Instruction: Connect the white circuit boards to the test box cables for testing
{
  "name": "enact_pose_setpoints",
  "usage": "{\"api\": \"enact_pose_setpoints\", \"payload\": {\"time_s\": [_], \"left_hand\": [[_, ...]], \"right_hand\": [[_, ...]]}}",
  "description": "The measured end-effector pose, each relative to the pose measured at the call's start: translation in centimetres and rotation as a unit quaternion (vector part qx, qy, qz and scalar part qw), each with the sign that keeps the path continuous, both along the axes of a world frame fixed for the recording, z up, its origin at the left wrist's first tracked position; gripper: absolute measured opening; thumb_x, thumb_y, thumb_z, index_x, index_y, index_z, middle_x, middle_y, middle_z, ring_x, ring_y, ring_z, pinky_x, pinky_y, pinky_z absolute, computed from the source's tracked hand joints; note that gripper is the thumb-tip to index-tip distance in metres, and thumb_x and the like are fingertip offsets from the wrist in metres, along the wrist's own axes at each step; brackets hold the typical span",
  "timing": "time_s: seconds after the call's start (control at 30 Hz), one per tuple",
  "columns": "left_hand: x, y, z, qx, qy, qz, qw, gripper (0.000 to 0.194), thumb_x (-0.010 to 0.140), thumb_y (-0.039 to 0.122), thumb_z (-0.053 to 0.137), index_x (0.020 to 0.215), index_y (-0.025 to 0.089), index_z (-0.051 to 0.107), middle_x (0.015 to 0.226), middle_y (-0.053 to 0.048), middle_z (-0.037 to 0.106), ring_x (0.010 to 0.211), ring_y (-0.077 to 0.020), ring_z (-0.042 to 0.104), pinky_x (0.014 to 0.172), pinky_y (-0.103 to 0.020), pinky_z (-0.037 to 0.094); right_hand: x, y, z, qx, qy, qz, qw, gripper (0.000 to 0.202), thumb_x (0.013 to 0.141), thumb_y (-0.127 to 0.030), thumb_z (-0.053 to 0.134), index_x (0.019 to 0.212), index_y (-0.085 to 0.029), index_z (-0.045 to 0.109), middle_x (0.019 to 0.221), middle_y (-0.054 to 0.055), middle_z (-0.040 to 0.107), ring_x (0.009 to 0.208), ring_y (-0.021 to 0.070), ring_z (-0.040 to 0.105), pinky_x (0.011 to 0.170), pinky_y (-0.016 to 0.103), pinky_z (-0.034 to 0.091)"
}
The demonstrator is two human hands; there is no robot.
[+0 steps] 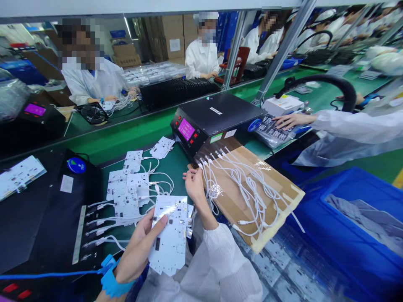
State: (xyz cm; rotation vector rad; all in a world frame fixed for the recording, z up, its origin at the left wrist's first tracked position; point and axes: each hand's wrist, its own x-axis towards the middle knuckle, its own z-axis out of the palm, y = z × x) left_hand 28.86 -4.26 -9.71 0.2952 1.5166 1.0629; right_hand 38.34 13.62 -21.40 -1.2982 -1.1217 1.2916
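Observation:
My left hand point(145, 235), with a blue wrist strap, grips white circuit boards point(171, 239), its thumb across the top one. At least one more board edge shows behind it at the right. My right hand point(194, 183) is raised beside the white cable plugs at the left edge of the cardboard sheet point(233, 201); its fingers are bent, and whether they pinch a cable is too small to tell. Several white boards point(127, 193) joined to white cables lie on the green table point(110, 163) left of my hands. Coiled white cables point(255, 197) rest on the cardboard.
A black box with a purple screen point(186, 129) stands behind the cardboard. Another black unit point(40, 218) fills the left side. A blue bin point(355, 218) is at the right. A person's hand point(291, 121) rests on bagged parts; other people sit across the table.

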Motion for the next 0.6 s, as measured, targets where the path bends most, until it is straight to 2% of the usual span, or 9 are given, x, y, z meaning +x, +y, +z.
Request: {"api": "enact_pose_setpoints", "payload": {"time_s": [0.23,0.43,0.6], "left_hand": [[0.1,-0.1,0.3,0.009,-0.004,-0.009,1.0,0.069,0.084,0.045,0.083,0.145,0.026,0.058,0.134,-0.011,0.071,0.103,-0.0265,0.076,0.081,-0.031,0.064],[0.5,-0.2,0.4,0.014,-0.009,-0.003,1.0,0.073,0.082,0.045,0.084,0.146,0.024,0.057,0.134,-0.012,0.071,0.107,-0.0276,0.075,0.082,-0.031,0.065],[0.9,-0.4,0.7,0.034,0.003,-0.032,0.999,0.071,0.082,0.048,0.083,0.145,0.025,0.058,0.132,-0.012,0.072,0.107,-0.0283,0.075,0.084,-0.032,0.065]], "right_hand": [[0.2,0.3,1.0,-0.003,-0.018,0.013,1.0,0.013,0.095,-0.02,0.045,0.106,-0.021,0.037,0.124,0.022,0.063,0.091,0.0222,0.075,0.082,0.038,0.061],[0.4,0.3,1.6,-0.023,-0.01,0.028,0.999,0.011,0.097,-0.017,0.045,0.105,-0.021,0.04,0.099,0.013,0.071,0.085,0.0217,0.075,0.084,0.037,0.061],[0.5,0.5,2.1,-0.038,-0.012,0.036,0.999,0.017,0.098,-0.015,0.047,0.114,-0.015,0.045,0.107,0.017,0.072,0.091,0.0219,0.076,0.085,0.036,0.06]]}}
